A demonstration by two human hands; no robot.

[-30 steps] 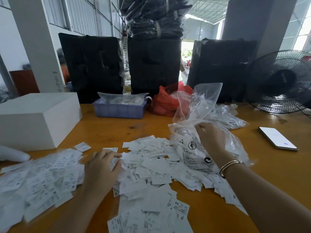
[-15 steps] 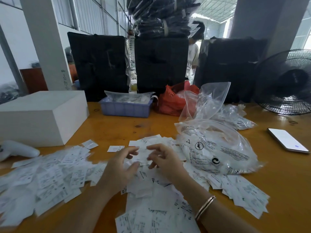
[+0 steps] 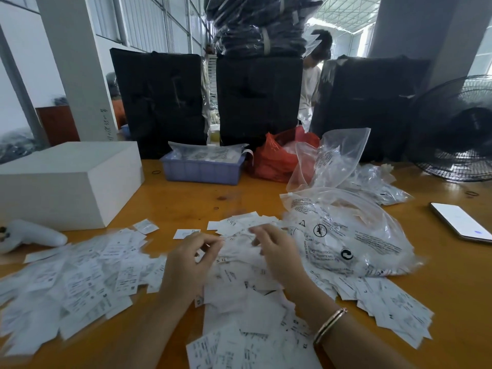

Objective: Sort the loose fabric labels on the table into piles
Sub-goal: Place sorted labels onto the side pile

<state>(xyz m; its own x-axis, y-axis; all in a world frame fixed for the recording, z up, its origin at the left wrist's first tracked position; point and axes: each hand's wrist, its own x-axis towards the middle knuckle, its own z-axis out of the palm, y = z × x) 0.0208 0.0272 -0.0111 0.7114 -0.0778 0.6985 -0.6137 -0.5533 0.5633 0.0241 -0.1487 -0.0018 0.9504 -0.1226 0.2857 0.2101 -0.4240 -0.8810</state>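
Our left hand (image 3: pixel 186 265) and right hand (image 3: pixel 277 251) loosely curled over white printed fabric labels (image 3: pixel 87 283), grip unclear to us, glossy orange wooden table (image 3: pixel 186 198), warehouse hall behind

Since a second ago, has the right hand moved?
Yes. The right hand left the printed plastic bag and came leftward over the labels, now close beside the left hand.
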